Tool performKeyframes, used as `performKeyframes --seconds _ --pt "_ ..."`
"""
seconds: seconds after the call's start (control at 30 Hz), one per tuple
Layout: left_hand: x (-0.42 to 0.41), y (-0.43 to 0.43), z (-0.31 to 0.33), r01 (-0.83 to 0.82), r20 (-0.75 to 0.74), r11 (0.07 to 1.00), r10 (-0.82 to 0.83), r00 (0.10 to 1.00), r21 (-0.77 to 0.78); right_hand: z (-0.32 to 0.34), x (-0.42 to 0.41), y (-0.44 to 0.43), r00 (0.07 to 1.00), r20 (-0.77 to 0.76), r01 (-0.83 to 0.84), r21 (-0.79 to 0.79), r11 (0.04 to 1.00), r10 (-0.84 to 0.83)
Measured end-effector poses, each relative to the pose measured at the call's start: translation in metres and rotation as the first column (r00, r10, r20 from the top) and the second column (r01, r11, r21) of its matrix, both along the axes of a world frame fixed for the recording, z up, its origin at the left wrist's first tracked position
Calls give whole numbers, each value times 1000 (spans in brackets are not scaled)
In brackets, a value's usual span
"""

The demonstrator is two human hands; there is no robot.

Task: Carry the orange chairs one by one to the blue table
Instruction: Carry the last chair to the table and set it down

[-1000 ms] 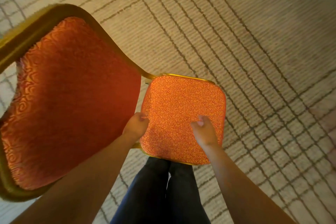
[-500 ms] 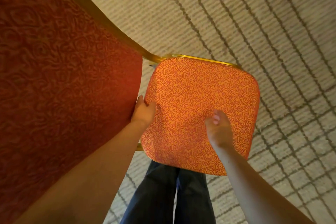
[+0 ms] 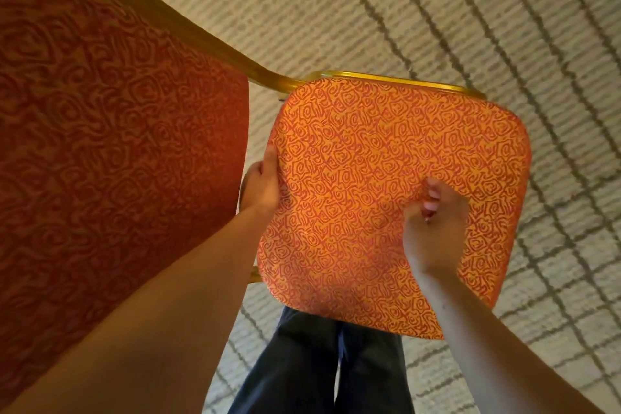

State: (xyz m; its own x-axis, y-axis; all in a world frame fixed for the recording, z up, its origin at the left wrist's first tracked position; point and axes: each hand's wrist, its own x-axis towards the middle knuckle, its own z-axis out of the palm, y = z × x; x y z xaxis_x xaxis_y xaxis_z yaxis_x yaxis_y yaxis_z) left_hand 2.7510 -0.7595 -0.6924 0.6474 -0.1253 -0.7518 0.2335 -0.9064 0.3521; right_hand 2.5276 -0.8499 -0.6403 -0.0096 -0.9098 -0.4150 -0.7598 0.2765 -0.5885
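Note:
An orange chair with a swirl-patterned seat (image 3: 386, 158) and a gold metal frame fills the head view, held up close to the camera. Its backrest (image 3: 111, 144) takes up the whole left side. My left hand (image 3: 260, 188) grips the rear left edge of the seat, the thumb on top and the fingers hidden under it. My right hand (image 3: 433, 225) sits on the seat's top with its fingers curled and pinching the fabric. The chair's legs are hidden beneath the seat. No blue table is in view.
Beige carpet (image 3: 437, 17) with a dark grid of lines lies all around under the chair. My legs in dark trousers (image 3: 322, 363) show below the seat's near edge.
The chair has come up much closer to the camera; the backrest now overflows the left side. Both hands have kept their hold on the seat.

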Motion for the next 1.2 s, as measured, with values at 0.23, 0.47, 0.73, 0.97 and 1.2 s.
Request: performKeyframes --seconds 0.23,0.47,0.73,0.97,1.2 --pt "-4 0 0 -39 90 999 37 995 17 2 0 -8 997 47 61 1 998 -61" --pt "-10 -5 -3 -84 216 992 62 974 90 4 -26 -22 994 -43 94 -114 989 -100" --pt "-13 -4 -2 -72 252 994 49 966 82 -7 -67 -27 970 -111 196 -152 969 -214" --pt "-14 -6 -2 -108 235 993 94 967 47 -27 -96 -36 936 -52 351 115 929 -347" --pt "-12 -8 0 -170 212 985 158 964 41 -37 -111 -39 928 -45 368 286 885 -371"
